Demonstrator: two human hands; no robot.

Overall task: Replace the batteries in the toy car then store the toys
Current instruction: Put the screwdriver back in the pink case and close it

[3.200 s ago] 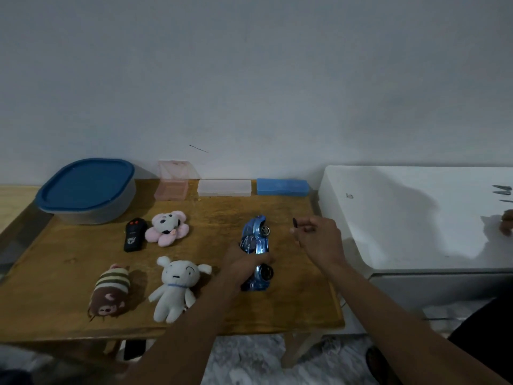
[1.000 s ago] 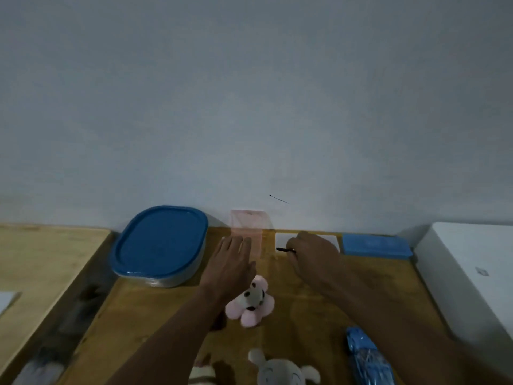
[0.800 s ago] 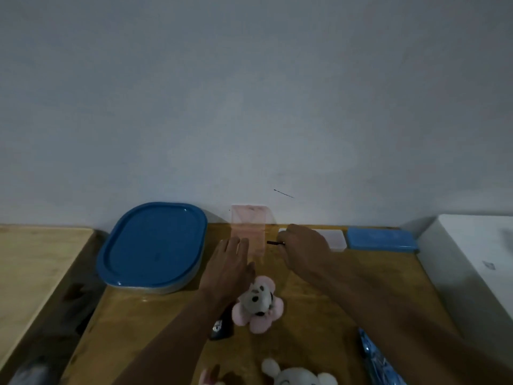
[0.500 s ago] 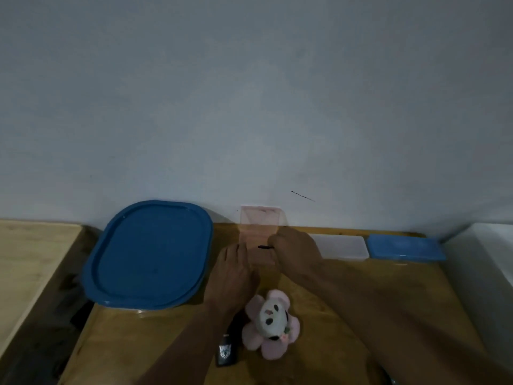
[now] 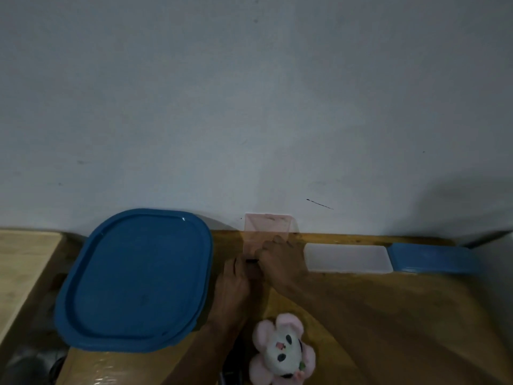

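A clear pink box (image 5: 267, 227) stands open at the back of the wooden table (image 5: 394, 315), its lid leaning on the wall. My right hand (image 5: 281, 261) is over the box's base and pinches a small black piece (image 5: 251, 261) at its front edge. My left hand (image 5: 232, 284) lies flat just left of it, fingertips touching the box front, nothing in it. A pink plush mouse (image 5: 281, 352) lies near the bottom edge. A black remote (image 5: 229, 372) is mostly hidden by my left forearm. The toy car is out of view.
A large container with a blue lid (image 5: 133, 276) fills the table's left side. A flat white case (image 5: 347, 258) and a blue case (image 5: 429, 259) lie along the wall to the right. A lighter wooden surface (image 5: 22, 259) adjoins on the left.
Both hands left the blue car and reached to the back of the table. My right hand carried the small black piece leftward from the white case to the pink box; the view closed in.
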